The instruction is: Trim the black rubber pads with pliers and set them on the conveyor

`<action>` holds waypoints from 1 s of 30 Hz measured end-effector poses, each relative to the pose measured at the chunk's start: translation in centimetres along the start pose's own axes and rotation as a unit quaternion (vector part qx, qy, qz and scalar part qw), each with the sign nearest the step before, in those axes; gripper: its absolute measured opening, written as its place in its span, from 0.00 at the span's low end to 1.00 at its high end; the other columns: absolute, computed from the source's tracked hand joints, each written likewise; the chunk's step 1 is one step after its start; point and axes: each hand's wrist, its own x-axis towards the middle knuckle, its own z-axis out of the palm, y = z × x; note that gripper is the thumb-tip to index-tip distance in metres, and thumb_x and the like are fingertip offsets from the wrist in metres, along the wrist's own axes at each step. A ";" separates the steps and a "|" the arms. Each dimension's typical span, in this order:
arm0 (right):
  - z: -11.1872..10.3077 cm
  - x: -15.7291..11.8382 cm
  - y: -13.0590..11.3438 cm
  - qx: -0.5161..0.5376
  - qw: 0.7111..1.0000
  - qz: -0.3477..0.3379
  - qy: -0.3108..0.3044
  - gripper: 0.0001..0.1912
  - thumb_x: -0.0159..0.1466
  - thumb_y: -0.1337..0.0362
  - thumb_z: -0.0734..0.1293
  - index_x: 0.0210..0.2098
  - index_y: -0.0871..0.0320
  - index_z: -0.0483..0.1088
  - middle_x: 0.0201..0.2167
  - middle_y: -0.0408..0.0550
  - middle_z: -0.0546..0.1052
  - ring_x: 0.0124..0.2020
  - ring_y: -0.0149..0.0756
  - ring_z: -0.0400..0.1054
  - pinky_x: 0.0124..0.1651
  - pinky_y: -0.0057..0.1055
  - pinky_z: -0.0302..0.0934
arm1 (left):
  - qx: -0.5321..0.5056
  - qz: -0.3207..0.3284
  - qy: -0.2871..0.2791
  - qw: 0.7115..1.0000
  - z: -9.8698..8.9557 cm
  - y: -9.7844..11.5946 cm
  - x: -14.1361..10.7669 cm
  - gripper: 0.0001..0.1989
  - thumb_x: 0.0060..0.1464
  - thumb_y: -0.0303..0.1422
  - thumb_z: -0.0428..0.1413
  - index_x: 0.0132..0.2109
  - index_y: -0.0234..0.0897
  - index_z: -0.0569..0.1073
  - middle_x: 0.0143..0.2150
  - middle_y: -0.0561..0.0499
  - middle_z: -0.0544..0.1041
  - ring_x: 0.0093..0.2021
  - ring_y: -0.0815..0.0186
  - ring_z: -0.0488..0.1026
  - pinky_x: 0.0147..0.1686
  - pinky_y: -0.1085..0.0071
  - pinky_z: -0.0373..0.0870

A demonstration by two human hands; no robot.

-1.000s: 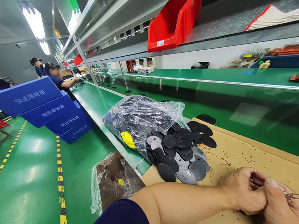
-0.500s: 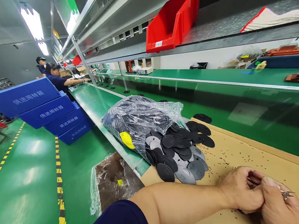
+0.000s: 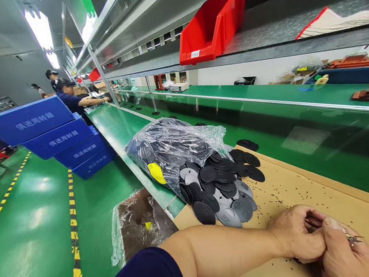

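Observation:
My left hand (image 3: 296, 234) is closed, fingers curled, low over the cardboard-covered bench at the right. A dark edge shows beneath it, but what it holds is hidden. Pressed against it is my right hand (image 3: 347, 251), closed around small nippers (image 3: 353, 239); only their pointed metal jaws stick out past the thumb. To the left of my hands lies a heap of black and grey oval plastic discs (image 3: 223, 191), some with embossed marks. They spill from a clear plastic bag (image 3: 175, 141) with a yellow label.
Tiny black bits dot the tan cardboard (image 3: 282, 186). A red bin (image 3: 215, 28) sits on the shelf above. An open carton (image 3: 137, 224) with plastic film stands below the bench edge. Blue boxes (image 3: 61, 134) are stacked at left, near a co-worker (image 3: 71, 99).
My hands have barely moved and stay pressed together. In the far background at left, another person has come into view.

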 end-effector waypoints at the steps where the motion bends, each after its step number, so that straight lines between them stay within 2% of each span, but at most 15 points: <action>1: 0.0 -0.2 -0.2 -0.001 1.000 -0.005 0.002 0.20 0.56 0.55 0.63 0.41 0.62 0.73 0.42 0.53 0.77 0.48 0.50 0.70 0.57 0.43 0.62 | -0.001 -0.002 -0.001 1.000 -0.1 0.1 -0.1 0.21 0.45 0.31 0.59 0.49 0.35 0.71 0.43 0.48 0.77 0.41 0.64 0.74 0.46 0.68 0.71; 7: 0.1 -0.8 -0.7 -0.014 0.999 -0.009 0.029 0.21 0.56 0.55 0.63 0.43 0.61 0.74 0.43 0.53 0.77 0.49 0.51 0.69 0.57 0.44 0.62 | 0.003 -0.012 -0.013 1.000 -0.3 1.0 -0.4 0.22 0.45 0.30 0.58 0.50 0.35 0.71 0.44 0.47 0.77 0.41 0.64 0.73 0.45 0.71 0.70; 13: -0.1 0.4 0.4 -0.018 1.000 0.021 0.013 0.22 0.56 0.53 0.62 0.43 0.62 0.73 0.44 0.55 0.77 0.51 0.52 0.68 0.59 0.45 0.59 | 0.005 -0.009 -0.006 1.000 -0.3 0.8 -0.3 0.21 0.45 0.30 0.58 0.49 0.34 0.71 0.44 0.47 0.77 0.41 0.63 0.74 0.44 0.70 0.71; 23: -0.1 0.7 1.8 -0.013 1.000 -0.007 0.006 0.19 0.57 0.55 0.63 0.42 0.60 0.73 0.44 0.52 0.77 0.51 0.49 0.69 0.58 0.42 0.60 | 0.026 -0.012 -0.009 1.000 -0.5 1.1 -0.4 0.20 0.46 0.32 0.57 0.48 0.35 0.72 0.43 0.47 0.77 0.41 0.62 0.74 0.43 0.69 0.71; 30: 0.1 0.0 0.3 0.000 1.000 0.003 0.015 0.18 0.56 0.55 0.64 0.41 0.59 0.74 0.42 0.51 0.78 0.48 0.48 0.70 0.56 0.42 0.62 | 0.032 -0.035 -0.031 0.998 -0.9 1.9 -0.7 0.22 0.47 0.31 0.57 0.51 0.35 0.70 0.47 0.46 0.76 0.43 0.64 0.73 0.44 0.71 0.70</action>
